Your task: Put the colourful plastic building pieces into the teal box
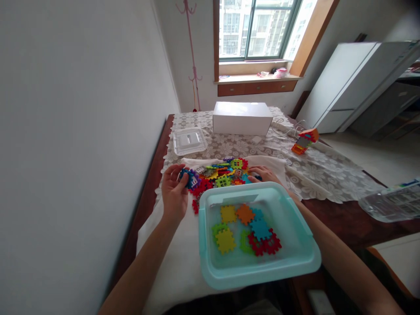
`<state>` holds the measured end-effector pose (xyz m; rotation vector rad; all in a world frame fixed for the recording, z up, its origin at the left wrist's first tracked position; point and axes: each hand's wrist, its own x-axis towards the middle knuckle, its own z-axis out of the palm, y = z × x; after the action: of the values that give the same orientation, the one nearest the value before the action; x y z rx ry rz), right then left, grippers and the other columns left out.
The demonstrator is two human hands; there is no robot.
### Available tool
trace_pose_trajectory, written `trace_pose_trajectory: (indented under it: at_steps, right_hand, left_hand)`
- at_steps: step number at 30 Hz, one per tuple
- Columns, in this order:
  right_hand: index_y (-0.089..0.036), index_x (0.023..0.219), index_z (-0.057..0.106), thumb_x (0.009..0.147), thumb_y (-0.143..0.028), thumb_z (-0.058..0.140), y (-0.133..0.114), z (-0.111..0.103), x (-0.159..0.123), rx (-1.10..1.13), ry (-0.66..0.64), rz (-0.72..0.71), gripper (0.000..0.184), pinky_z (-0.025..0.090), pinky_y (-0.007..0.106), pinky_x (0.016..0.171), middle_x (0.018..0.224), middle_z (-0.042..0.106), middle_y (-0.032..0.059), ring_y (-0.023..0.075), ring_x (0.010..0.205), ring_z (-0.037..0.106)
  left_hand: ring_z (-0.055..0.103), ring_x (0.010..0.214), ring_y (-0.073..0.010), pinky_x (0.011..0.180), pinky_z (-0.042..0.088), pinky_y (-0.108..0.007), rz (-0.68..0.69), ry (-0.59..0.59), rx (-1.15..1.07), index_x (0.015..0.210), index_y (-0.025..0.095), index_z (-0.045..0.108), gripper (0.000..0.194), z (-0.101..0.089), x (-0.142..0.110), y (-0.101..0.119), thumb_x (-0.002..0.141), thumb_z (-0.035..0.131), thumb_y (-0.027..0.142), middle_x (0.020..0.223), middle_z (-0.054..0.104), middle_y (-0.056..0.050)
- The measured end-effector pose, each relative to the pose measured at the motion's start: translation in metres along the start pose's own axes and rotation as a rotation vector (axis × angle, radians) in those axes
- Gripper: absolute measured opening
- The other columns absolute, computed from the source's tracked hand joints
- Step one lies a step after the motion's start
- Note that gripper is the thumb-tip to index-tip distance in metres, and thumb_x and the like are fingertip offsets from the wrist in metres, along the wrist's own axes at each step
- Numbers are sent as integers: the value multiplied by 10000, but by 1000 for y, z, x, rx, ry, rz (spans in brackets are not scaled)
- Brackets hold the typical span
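Holding blue block (189, 178) in left hand (173, 192), right hand (264, 174) touching block pile (220, 174)

A: What is hidden? The right hand (262, 174) fingers' tips lie behind the teal bin (303, 258) rim; grip undeterminable.

B: Cut off? The clear container (392, 202) at right edge; windowsill items (280, 72) too small to identify.

Left hand (173, 192) pinches blue block (187, 178); right hand (262, 174) on pile (220, 174).
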<state>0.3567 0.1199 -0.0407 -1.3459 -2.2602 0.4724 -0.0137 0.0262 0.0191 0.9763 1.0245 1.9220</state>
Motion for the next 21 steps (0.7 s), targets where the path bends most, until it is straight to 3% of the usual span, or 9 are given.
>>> trace_pose_trajectory:
  at_steps: [3, 5, 8, 10, 13, 16, 21]
  right_hand:
    - [-211, 1428, 758, 1109, -560, 597, 3, 4, -2, -13, 21, 12, 500, 530, 609, 1277, 1517, 752, 191, 418, 1483, 664]
    - [-214, 1462, 738, 1110, -559, 599, 4, 6, -2, -18, 33, 20, 512, 531, 610, 1275, 1535, 739, 194, 416, 1488, 658]
    - [-238, 1469, 739, 1113, -543, 600, 6, 7, -1, -22, 15, 15, 489, 522, 622, 1284, 1551, 739, 174, 410, 1498, 649]
    - [-255, 1440, 759, 1109, -522, 606, 8, 7, 1, -34, -4, 11, 452, 528, 617, 1281, 1542, 752, 159, 403, 1496, 653]
    - [-270, 1423, 768, 1111, -500, 595, 10, 8, 3, -59, -23, 22, 425, 537, 630, 1271, 1533, 763, 141, 398, 1483, 667]
    - [-275, 1432, 767, 1122, -496, 573, 12, 10, 3, -85, -22, 39, 428, 537, 630, 1274, 1536, 761, 141, 393, 1476, 673]
    - [-254, 1420, 786, 1108, -503, 588, 14, 13, 3, -102, -13, 31, 446, 557, 643, 1247, 1527, 761, 166, 416, 1471, 676]
  left_hand:
    - [829, 1184, -191, 901, 688, -257, -152, -203, -145, 1161, 314, 764, 392, 8, -13, 23, 867, 1023, 335, 1285, 841, -7]
    - [851, 1161, -235, 949, 711, -333, -118, -419, -72, 1194, 311, 769, 377, 15, -25, 35, 901, 1005, 329, 1239, 863, -26]
    - [801, 1348, -313, 1169, 651, -454, -3, -663, 63, 1435, 305, 751, 553, 23, -39, 42, 936, 981, 360, 1300, 874, -101]
    - [744, 1447, -325, 1261, 583, -478, 70, -648, 98, 1485, 290, 743, 524, 24, -39, 36, 1010, 901, 443, 1359, 857, -125]
    - [781, 1346, -297, 1252, 572, -484, 136, -416, 247, 1326, 262, 803, 332, 14, -26, 15, 1149, 669, 509, 1320, 856, -116]
    - [764, 1332, -315, 1281, 542, -540, 173, -226, 560, 1246, 250, 799, 285, -4, -6, -13, 1104, 713, 482, 1315, 840, -107]
    - [470, 1696, -411, 1432, 324, -671, 146, -360, 853, 1523, 228, 678, 586, -23, 10, -40, 1003, 802, 469, 1752, 574, -181]
